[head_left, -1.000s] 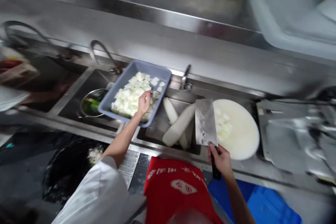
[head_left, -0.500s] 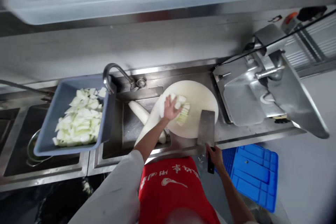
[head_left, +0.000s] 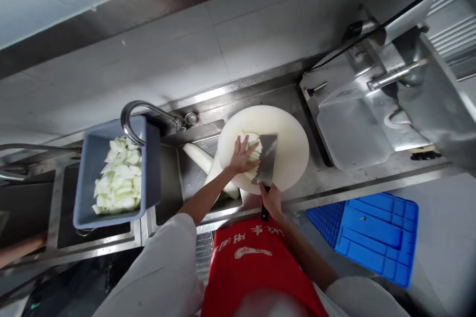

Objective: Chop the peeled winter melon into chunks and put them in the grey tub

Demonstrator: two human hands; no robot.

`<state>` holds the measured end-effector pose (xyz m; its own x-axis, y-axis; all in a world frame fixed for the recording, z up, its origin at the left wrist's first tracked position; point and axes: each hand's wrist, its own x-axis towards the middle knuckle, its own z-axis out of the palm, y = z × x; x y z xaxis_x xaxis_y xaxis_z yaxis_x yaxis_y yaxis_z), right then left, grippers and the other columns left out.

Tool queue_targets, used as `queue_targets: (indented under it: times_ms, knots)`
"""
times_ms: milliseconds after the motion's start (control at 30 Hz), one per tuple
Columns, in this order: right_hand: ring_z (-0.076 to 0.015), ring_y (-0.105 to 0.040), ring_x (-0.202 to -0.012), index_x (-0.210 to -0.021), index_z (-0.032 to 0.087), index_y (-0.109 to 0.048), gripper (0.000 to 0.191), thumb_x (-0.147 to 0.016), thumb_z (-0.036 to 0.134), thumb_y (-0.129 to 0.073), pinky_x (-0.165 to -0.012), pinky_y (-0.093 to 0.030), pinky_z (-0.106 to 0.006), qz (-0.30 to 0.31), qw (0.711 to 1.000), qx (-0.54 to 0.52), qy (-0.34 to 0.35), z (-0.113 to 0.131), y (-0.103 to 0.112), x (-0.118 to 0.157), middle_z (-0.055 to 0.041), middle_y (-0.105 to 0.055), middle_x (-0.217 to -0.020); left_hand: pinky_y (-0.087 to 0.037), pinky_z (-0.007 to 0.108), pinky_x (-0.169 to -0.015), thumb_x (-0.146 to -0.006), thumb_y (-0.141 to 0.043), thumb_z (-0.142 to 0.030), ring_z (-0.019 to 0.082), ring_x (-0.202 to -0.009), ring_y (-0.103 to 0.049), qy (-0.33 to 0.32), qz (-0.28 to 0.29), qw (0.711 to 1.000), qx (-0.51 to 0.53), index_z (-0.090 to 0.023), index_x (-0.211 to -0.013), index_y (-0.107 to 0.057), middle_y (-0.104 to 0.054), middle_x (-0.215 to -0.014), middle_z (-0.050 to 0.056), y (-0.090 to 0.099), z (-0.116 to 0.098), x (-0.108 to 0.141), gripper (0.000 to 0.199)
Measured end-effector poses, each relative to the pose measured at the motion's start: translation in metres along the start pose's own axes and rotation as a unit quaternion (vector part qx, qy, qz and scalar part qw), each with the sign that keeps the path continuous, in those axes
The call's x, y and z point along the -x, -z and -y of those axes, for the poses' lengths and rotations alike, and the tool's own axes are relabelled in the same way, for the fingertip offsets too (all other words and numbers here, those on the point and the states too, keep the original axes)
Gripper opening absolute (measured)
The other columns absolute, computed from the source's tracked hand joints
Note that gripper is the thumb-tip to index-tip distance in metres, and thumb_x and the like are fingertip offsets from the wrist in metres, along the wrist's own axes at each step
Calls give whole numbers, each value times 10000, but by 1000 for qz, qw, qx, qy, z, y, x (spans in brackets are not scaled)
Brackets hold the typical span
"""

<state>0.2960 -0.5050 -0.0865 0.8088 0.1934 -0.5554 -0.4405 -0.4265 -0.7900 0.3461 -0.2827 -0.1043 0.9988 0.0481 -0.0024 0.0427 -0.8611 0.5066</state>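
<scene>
Red apron: hangs nearest, just off the bench's front edge.
Right hand: grips the black handle of the cleaver, near the board's front rim.
Cleaver: points away from the apron, broad face showing, right beside the cut pieces; flat or slightly tilted, cannot tell.
Left hand: clasps nothing; spreads its fingers over the cut pieces, palm down.
Cut pieces: lie white and pale green on the left half of the board, partly hidden under the left hand.
Board: sits round and white near the bench's front edge, left side reaching over the sink.
Long white vegetables: lie slantwise in the sink, partly behind the left forearm.
Blue-grey tub: stands left of the sink, holding a heap of cut chunks.
Tap: rises at the bench's back edge, curving over the tub's right rim.
Metal machine: stands toward the bench's right end.
</scene>
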Motion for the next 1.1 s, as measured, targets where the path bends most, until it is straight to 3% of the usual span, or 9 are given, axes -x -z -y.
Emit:
queue_targets:
  times_ms: [267, 467, 633, 833, 967, 1100]
  knots:
    - [-168, -559, -432, -749, 235, -599, 392, -674, 575, -780, -445, -423, -256, 40, 999, 7, -3, 17, -19, -18, 38, -583, -478, -120, 607, -1253, -956, -525, -528, 334, -1582, -4, -3, -13, 999, 38, -235, -1558, -396, -173, -1693, 115, -6, -4, -3, 681]
    - [-160, -543, -412, -761, 213, -582, 423, -704, 597, -750, -416, -395, -244, 71, 997, -18, 0, 20, -31, -27, 22, -582, -459, -145, 569, -1261, -997, -439, -503, 305, -1583, -83, 3, -45, 995, 93, -201, -1585, -327, -173, -1687, 147, -4, -9, -4, 671]
    - [-127, -441, -328, -728, 241, -491, 477, -694, 635, -759, -364, -351, -241, 89, 993, -80, 3, 10, -21, -26, 57, -512, -400, -163, 579, -1263, -964, -514, -537, 325, -1583, -54, -33, -36, 996, 75, -194, -1562, -371, -185, -1679, 158, 1, -32, -14, 704]
    - [-129, -444, -326, -747, 253, -449, 536, -668, 668, -779, -353, -336, -237, 54, 993, -107, 11, 13, -5, -15, 64, -505, -392, -152, 579, -1272, -959, -532, -548, 328, -1584, -34, -66, -34, 995, 61, -200, -1559, -377, -156, -1687, 146, 7, -60, -22, 710]
    - [-131, -433, -316, -744, 249, -471, 537, -662, 690, -766, -348, -323, -241, 52, 995, -85, 25, 30, -9, 0, 58, -500, -381, -139, 601, -1267, -971, -506, -566, 331, -1584, -14, -71, -56, 993, 69, -208, -1577, -336, -135, -1693, 134, 29, -65, -11, 724]
    - [-137, -447, -340, -734, 244, -503, 490, -696, 668, -746, -364, -362, -254, 85, 994, -50, 55, 47, -41, 23, 51, -512, -402, -132, 589, -1278, -972, -515, -565, 331, -1584, 10, -42, -75, 995, 51, -228, -1589, -315, -100, -1702, 110, 76, -48, 25, 731]
